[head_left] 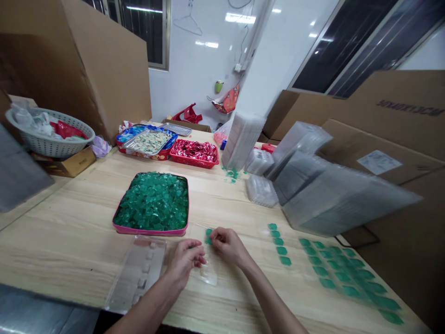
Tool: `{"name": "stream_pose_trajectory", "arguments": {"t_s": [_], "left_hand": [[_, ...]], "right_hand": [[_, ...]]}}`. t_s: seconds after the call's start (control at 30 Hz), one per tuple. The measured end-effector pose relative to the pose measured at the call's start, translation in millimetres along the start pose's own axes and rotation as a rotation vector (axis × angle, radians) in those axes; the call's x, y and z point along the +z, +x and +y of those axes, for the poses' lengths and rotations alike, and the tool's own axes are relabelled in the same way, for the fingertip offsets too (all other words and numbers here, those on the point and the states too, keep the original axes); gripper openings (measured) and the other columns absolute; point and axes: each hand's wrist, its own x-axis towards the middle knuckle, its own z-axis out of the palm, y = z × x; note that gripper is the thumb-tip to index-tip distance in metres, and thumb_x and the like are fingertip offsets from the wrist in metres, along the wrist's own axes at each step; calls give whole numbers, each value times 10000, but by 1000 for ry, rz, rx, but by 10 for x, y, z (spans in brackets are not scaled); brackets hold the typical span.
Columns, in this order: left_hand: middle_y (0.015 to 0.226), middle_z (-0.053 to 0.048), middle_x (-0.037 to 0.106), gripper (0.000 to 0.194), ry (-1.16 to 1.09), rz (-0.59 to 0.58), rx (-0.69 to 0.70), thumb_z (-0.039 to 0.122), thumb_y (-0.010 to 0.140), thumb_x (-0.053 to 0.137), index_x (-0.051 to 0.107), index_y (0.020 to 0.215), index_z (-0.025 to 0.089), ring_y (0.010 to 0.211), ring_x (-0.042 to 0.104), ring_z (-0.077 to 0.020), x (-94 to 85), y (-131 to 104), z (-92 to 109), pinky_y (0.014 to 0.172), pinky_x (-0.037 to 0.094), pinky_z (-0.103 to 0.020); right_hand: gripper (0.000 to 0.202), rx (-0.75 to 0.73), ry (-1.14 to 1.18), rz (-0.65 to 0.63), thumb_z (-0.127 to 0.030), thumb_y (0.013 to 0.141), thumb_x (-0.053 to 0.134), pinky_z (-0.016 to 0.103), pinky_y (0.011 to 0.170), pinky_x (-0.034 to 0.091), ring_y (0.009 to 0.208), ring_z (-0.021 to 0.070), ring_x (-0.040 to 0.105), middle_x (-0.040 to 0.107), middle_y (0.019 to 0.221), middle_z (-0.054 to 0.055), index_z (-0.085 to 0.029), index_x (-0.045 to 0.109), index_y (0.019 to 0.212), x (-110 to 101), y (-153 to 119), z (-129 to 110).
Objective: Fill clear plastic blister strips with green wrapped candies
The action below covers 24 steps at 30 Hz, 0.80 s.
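At the tabletop's point(66, 246) near edge lies a clear tray point(134, 269). Just beside it, the left hand point(187, 256) has loosely curled fingers over a clear strip point(209, 277); I cannot tell whether they touch it. The right hand point(225, 242) has its fingertips bunched beside a green piece point(208, 236) at the strip's far end; a pinch cannot be made out. Filled strips point(351, 291) lie along the right edge. Beyond the left hand sits a pink-rimmed tin point(146, 230) heaped with green pieces, then, toward the far edge, a red tray point(193, 161).
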Motion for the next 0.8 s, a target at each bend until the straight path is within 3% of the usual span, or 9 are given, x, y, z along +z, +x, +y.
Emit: {"name": "stream_pose_trajectory", "arguments": {"t_s": [0.13, 0.27, 0.37, 0.47, 0.53, 0.63, 0.8], "left_hand": [[586, -18, 624, 263, -69, 3, 13, 318, 679, 689, 550, 797, 128, 483, 591, -135, -1, 15, -10, 481, 354, -225], [570, -52, 624, 365, -164, 20, -115, 448, 888, 401, 539, 824, 115, 480, 595, -153, 2, 12, 71, 491, 369, -235], [598, -69, 639, 451, -229, -9, -169, 474, 923, 292, 551, 841, 114, 529, 614, -165, 26, -36, 148, 544, 416, -254], [676, -77, 665, 448, -309, -111, -102, 453, 927, 310, 592, 851, 114, 615, 630, -167, 73, -104, 184, 605, 450, -263], [734, -79, 679, 432, -349, -185, -54, 427, 929, 331, 620, 856, 116, 670, 634, -161, 101, -140, 180, 626, 457, -253], [789, -87, 690, 382, -349, -239, -53, 448, 877, 452, 644, 866, 118, 730, 641, -173, 104, -170, 147, 676, 473, -266], [792, -78, 687, 361, -194, -153, 56, 368, 603, 763, 648, 843, 125, 694, 634, -192, 45, -219, 87, 676, 496, -323]], "right_hand": [[165, -213, -214, 75, -80, 725, 480, 224, 551, 397, 598, 125, 521, 575, 688, 19, -156, 623, 691, 48, 0, -43], [269, -355, -404, 61, -37, 791, 407, 239, 617, 417, 663, 137, 535, 574, 738, 38, -163, 643, 765, 75, -81, -133], [264, -386, -365, 85, -52, 797, 448, 268, 687, 451, 767, 164, 569, 614, 864, 72, -172, 655, 909, 81, -176, -277], [298, -390, -248, 29, -55, 762, 534, 292, 734, 460, 804, 177, 571, 639, 871, 56, -207, 651, 991, 110, -283, -480], [311, -386, -201, -28, -35, 724, 566, 295, 725, 456, 770, 174, 561, 644, 812, 34, -218, 661, 957, 138, -339, -588], [261, -312, -88, -4, -41, 706, 584, 285, 692, 448, 734, 165, 555, 644, 796, 30, -201, 670, 894, 158, -372, -628], [132, -17, 361, -44, -236, 710, 683, 258, 608, 441, 626, 137, 558, 629, 688, 5, -168, 647, 818, 131, -351, -465]]}}
